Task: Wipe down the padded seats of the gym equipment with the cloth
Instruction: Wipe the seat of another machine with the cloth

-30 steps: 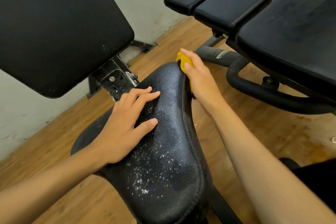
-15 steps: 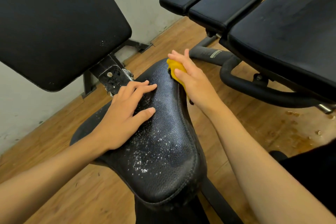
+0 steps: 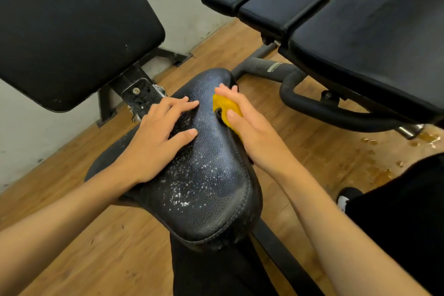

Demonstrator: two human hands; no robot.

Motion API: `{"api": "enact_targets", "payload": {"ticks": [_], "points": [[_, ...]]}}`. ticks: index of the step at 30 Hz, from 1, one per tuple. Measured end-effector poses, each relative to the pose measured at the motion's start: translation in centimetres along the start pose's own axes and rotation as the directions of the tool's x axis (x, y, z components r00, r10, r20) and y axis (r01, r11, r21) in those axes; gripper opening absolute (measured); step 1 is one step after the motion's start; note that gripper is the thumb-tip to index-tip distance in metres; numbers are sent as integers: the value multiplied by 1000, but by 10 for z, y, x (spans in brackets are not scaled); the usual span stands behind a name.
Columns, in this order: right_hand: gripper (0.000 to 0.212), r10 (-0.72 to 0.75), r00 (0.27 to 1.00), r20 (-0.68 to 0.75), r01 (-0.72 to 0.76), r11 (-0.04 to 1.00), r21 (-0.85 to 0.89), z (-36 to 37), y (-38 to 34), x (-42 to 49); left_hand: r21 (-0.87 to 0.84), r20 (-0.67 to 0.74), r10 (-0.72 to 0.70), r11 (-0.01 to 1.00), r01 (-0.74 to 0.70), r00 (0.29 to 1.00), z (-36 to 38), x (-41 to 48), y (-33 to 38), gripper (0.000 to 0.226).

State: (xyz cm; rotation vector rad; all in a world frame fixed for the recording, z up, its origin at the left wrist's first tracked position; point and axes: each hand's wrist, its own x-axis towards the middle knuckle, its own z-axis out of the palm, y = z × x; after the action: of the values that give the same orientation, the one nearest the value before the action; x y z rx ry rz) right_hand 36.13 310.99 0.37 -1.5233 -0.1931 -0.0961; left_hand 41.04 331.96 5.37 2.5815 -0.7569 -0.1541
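A black padded seat with a pebbled, wet, speckled surface fills the middle of the head view. My left hand rests flat on its left half, fingers spread and straight. My right hand presses a yellow cloth against the seat's upper right edge, thumb and fingers lying over the cloth. Most of the cloth is hidden under that hand.
A large black back pad stands at upper left on a metal bracket. At right is a second bench with black pads and a curved black frame tube. Wooden floor with stains at right; grey wall behind.
My right hand has slid the yellow cloth from the seat's far right tip back along the right edge toward me. My left hand stays on the seat's left half.
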Motion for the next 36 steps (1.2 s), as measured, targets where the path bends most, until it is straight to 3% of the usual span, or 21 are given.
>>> {"api": "enact_targets", "payload": {"ticks": [3,7,9,11,14,18,20,24,30,32,33,35,36], "points": [[41,24,1000,5,-24,999,-32,-1,0,21,-4,-5,-3,1000,3,1000,1,0,0,58],[41,-21,1000,10,20,994,105,7,-24,-63,-1,-22,17,1000,-17,1000,1,0,-3,56],[42,-69,996,-57,77,986,146,13,-32,-111,-8,-20,18,1000,-19,1000,1,1,-5,57],[42,-112,986,-126,120,991,57,22,-35,-129,-11,-19,19,1000,-20,1000,2,2,-6,58],[42,-31,993,-117,35,999,35,19,-31,-92,-10,-16,15,1000,-16,1000,3,2,-6,60],[44,47,998,33,-46,998,-46,4,-30,-18,-7,-15,7,1000,-7,1000,2,2,-5,58],[43,-12,998,63,21,989,-146,7,-36,-26,-2,-23,8,1000,-8,1000,2,2,-5,56],[36,-184,983,-24,174,956,-237,18,-48,-101,0,-27,22,1000,-22,999,3,2,-7,60],[42,-446,894,-39,357,764,-538,49,-35,-133,-9,-25,41,999,-42,999,5,3,-11,63],[41,-369,908,-198,267,875,-404,42,-32,-114,-1,-26,41,999,-41,999,6,4,-13,62],[41,-234,923,-306,158,955,-253,36,-34,-102,2,-25,40,999,-40,999,5,4,-13,62],[41,-39,917,-397,25,999,-41,31,-35,-86,2,-34,26,1000,-26,999,5,4,-11,64],[40,-46,911,-409,31,999,-44,35,-37,-88,0,-33,17,1000,-17,999,5,4,-11,66]]}}
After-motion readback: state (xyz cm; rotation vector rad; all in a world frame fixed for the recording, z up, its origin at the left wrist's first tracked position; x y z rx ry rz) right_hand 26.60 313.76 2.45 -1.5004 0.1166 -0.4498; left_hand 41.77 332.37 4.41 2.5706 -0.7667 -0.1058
